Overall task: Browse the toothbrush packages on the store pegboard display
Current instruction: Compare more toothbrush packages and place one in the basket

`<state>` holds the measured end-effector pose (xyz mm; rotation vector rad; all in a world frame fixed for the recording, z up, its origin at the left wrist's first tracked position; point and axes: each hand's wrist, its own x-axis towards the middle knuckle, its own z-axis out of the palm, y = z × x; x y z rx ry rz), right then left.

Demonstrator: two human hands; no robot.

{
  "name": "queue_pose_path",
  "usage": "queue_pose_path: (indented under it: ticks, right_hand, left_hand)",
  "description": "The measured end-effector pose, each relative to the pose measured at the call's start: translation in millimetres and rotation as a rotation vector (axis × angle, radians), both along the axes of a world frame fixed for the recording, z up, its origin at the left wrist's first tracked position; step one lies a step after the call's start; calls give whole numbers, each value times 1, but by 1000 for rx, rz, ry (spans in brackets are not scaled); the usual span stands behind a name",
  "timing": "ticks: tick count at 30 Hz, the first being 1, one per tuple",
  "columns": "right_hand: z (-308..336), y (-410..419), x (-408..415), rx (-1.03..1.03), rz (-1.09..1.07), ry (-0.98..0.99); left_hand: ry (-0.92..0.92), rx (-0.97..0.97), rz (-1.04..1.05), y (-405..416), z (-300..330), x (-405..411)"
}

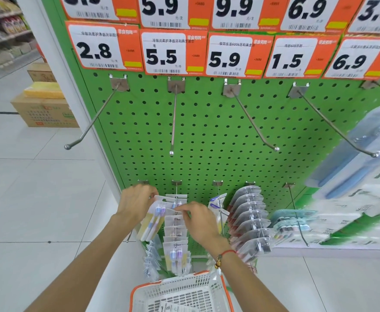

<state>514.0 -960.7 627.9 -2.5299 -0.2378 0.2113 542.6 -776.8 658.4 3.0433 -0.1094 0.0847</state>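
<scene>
A green pegboard (207, 131) carries a lower row of hooks hung with toothbrush packages. My left hand (135, 203) holds the top of a two-brush package (153, 224) with purple and blue heads, tilted out to the left of its row. My right hand (198, 219) pinches the top edge of a package in the stacked row (175, 235) on the second lower hook. More dark-coloured packs (250, 219) hang further right. Large blue toothbrush packs (353, 149) hang close to the camera at the right.
Orange and white price tags (168, 55) line the top, above several bare metal hooks (172, 122). A white and orange shopping basket (182, 293) sits below my arms with a package inside. Cardboard boxes (44, 109) stand on the tiled floor at left.
</scene>
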Motion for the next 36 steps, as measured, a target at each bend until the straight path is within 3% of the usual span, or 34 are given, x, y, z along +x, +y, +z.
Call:
queue_pose_path:
  ticks: [14, 28, 36]
  right_hand:
    - [7, -2, 6, -11, 35, 30]
    - [5, -3, 1, 26, -90, -40]
    - [10, -3, -2, -10, -43, -111]
  left_hand:
    - [31, -1, -253, -5, 6, 10]
    - [100, 11, -134, -26, -10, 3]
    - [94, -58, -115, -21, -2, 3]
